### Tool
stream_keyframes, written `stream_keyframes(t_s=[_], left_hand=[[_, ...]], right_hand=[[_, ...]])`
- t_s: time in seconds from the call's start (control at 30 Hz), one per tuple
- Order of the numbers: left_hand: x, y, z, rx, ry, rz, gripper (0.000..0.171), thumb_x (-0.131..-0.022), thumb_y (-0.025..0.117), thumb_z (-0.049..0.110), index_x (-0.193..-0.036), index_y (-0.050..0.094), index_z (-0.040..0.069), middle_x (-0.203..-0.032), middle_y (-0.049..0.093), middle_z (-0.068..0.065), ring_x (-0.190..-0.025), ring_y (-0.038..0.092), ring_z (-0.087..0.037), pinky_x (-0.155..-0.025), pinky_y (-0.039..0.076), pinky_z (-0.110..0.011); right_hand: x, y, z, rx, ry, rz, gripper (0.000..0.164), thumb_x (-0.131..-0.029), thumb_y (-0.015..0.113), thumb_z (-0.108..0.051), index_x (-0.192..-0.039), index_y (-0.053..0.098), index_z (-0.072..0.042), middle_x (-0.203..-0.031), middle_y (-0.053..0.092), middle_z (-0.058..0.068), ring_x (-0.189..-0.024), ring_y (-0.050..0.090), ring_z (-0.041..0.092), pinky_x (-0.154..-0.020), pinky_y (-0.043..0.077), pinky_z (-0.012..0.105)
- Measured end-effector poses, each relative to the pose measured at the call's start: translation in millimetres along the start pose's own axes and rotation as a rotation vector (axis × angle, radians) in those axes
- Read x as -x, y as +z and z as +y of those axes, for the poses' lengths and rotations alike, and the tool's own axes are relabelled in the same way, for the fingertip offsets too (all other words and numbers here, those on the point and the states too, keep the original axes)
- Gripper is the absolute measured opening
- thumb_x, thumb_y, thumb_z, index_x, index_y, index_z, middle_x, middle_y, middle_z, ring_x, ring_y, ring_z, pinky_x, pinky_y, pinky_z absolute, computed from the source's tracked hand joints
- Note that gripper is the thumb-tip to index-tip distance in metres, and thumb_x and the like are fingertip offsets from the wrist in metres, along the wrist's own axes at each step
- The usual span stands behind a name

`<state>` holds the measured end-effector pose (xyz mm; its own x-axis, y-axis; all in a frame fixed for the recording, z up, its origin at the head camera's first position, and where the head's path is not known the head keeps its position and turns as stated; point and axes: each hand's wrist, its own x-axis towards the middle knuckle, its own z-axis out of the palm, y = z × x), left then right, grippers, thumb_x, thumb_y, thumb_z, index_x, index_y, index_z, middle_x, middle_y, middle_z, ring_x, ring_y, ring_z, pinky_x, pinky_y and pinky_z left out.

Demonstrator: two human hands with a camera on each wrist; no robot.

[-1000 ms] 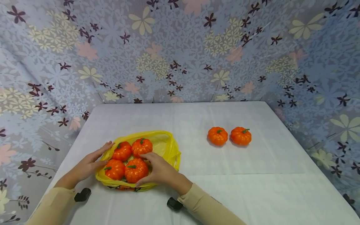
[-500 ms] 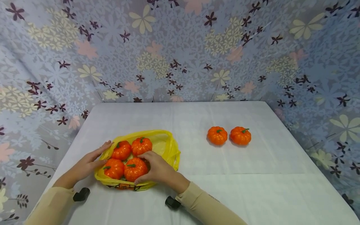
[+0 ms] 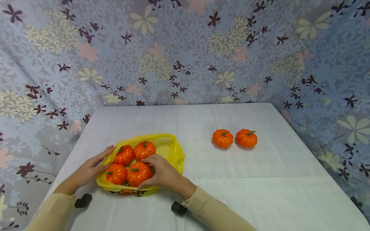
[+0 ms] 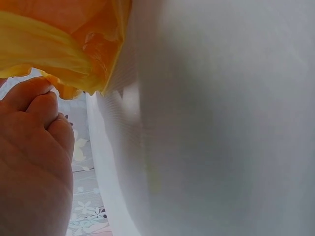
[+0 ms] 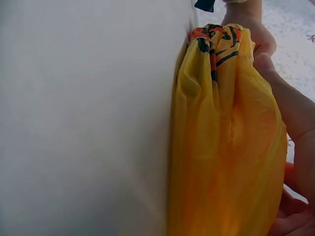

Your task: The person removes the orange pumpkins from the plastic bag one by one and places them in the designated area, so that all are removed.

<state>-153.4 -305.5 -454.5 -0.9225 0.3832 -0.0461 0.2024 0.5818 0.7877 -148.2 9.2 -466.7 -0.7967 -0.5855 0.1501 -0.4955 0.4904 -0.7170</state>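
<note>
The thin yellow plastic bag (image 3: 175, 153) lies at nine o'clock on the white cloth-covered table (image 3: 274, 202). At the bag's four o'clock, the right hand (image 3: 164, 173) curls thumb and fingers round a ribbed orange pumpkin (image 3: 139, 175) inside; at nine o'clock, the left hand (image 3: 88, 170), thumb set wide from straight fingers, touches the bag. Inside sit three more pumpkins (image 3: 125, 155); two loose pumpkins (image 3: 222, 139) rest toward two o'clock, before blue-grey floral fabric (image 3: 199, 70).
</note>
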Motion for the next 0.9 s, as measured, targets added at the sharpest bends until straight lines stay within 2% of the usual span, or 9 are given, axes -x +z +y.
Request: stream_keyframes(t_s=[0.27, 0.5, 0.77, 0.9], left_hand=[[-0.1, -0.1, 0.7, 0.0, -0.001, -0.005, 0.065, -0.098, 0.055, 0.015, -0.158, 0.031, 0.008, -0.164, 0.016, -0.023, -0.148, 0.008, -0.051, -0.106, 0.006, -0.08], [1.0, 0.1, 1.1, -0.001, 0.004, -0.001, 0.065, -0.098, 0.055, 0.014, -0.158, 0.032, 0.008, -0.164, 0.016, -0.023, -0.147, 0.009, -0.052, -0.106, 0.007, -0.081], [1.8, 1.3, 5.0, -0.008, 0.003, 0.0, 0.064, -0.098, 0.055, 0.016, -0.157, 0.032, 0.006, -0.163, 0.016, -0.024, -0.147, 0.009, -0.052, -0.106, 0.007, -0.081], [2.0, 1.0, 3.8, 0.001, 0.005, 0.0, 0.064, -0.099, 0.055, 0.015, -0.157, 0.032, 0.006, -0.164, 0.016, -0.024, -0.147, 0.008, -0.052, -0.106, 0.006, -0.081]], right_hand=[[0, -8, -4, -0.171, -0.01, 0.067, 0.088, -0.066, 0.094, -0.037, -0.14, 0.059, -0.005, -0.122, 0.056, -0.002, -0.116, 0.055, 0.009, -0.094, 0.049, 0.016], [0, -20, -4, -0.275, -0.058, 0.174, 0.083, -0.066, 0.095, -0.024, -0.137, 0.06, 0.001, -0.119, 0.058, 0.002, -0.116, 0.058, 0.011, -0.096, 0.05, 0.022], [-1, -34, 4, -0.336, -0.075, 0.285, 0.076, -0.066, 0.094, -0.018, -0.133, 0.063, -0.001, -0.128, 0.061, 0.004, -0.12, 0.059, 0.014, -0.097, 0.051, 0.026], [-1, -43, 7, -0.348, -0.049, 0.333, 0.076, -0.068, 0.094, -0.016, -0.134, 0.062, 0.001, -0.13, 0.059, 0.006, -0.123, 0.059, 0.018, -0.099, 0.05, 0.029]])
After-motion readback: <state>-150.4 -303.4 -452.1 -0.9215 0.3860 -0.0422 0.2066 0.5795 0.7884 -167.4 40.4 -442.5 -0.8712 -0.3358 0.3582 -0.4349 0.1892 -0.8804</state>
